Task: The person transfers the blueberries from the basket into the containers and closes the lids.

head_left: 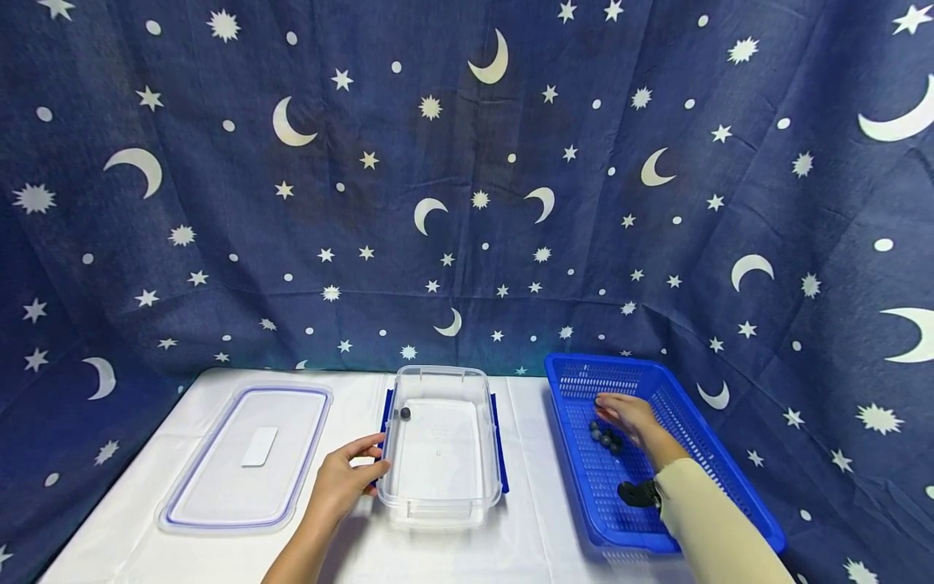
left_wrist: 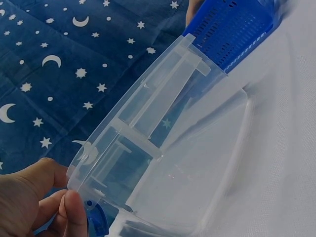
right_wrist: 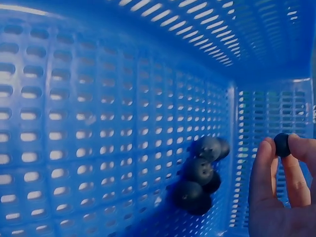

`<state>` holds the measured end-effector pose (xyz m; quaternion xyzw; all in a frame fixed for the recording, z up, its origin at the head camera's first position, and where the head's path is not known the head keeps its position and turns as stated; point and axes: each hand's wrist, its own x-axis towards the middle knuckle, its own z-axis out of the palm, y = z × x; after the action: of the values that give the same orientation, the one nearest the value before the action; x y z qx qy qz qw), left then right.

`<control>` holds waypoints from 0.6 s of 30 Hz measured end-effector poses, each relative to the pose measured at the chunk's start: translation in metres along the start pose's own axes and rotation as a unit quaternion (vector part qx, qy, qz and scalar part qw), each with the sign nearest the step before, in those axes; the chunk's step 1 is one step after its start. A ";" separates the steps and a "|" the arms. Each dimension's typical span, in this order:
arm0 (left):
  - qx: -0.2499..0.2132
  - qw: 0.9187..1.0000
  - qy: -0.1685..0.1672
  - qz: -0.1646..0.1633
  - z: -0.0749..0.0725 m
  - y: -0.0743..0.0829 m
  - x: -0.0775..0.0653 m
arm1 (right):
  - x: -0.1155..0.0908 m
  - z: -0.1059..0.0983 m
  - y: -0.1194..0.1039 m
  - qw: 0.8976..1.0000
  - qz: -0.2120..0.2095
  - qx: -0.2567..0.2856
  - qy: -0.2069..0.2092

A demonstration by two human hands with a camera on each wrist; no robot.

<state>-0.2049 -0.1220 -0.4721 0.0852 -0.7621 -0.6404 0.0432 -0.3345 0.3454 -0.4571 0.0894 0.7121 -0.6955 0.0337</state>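
Note:
A clear plastic food container (head_left: 441, 507) with blue side clips stands uncovered in the middle of the table. One blueberry (head_left: 405, 414) lies in its far left part. My left hand (head_left: 344, 478) holds the container's left rim, thumb on the edge, fingers by the blue clip (left_wrist: 97, 218). Inside the blue plastic basket (head_left: 744, 501) on the right is my right hand (head_left: 633, 420). Between its thumb and fingertips it pinches a blueberry (right_wrist: 282, 144), raised above the basket floor. A cluster of several blueberries (right_wrist: 200, 170) rests on that floor beside the hand.
The container's flat lid (head_left: 212, 478), with a blue-edged seal and a white label, lies on the left of the white-covered table (head_left: 525, 519). A dark blue curtain (head_left: 467, 243) with moons and stars hangs behind and to the sides.

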 end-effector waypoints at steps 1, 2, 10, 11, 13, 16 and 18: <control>-0.002 1.000 0.000 -0.001 0.000 0.000 0.000 | 0.000 0.000 -0.001 1.000 -0.003 0.001 -0.006; -0.004 1.000 0.001 -0.002 0.000 0.000 0.000 | 0.000 0.001 -0.002 1.000 -0.005 0.007 -0.013; -0.003 1.000 0.000 0.002 -0.001 -0.001 0.001 | -0.005 0.008 -0.010 0.998 -0.022 0.024 -0.045; -0.003 1.000 0.000 0.002 -0.001 -0.001 0.001 | -0.004 0.008 -0.009 0.998 -0.030 0.021 -0.048; -0.001 1.000 0.002 0.002 -0.001 -0.001 0.001 | -0.002 0.007 -0.008 0.996 -0.052 0.032 -0.072; -0.001 1.000 0.003 0.001 0.000 -0.001 0.001 | 0.006 0.004 -0.002 0.984 -0.093 0.074 -0.133; -0.001 1.000 0.001 0.002 0.000 0.000 0.001 | 0.008 0.005 -0.002 0.978 -0.104 0.093 -0.155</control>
<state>-0.2060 -0.1223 -0.4725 0.0846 -0.7613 -0.6412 0.0456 -0.3428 0.3412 -0.4564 -0.0913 0.6355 -0.7641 0.0633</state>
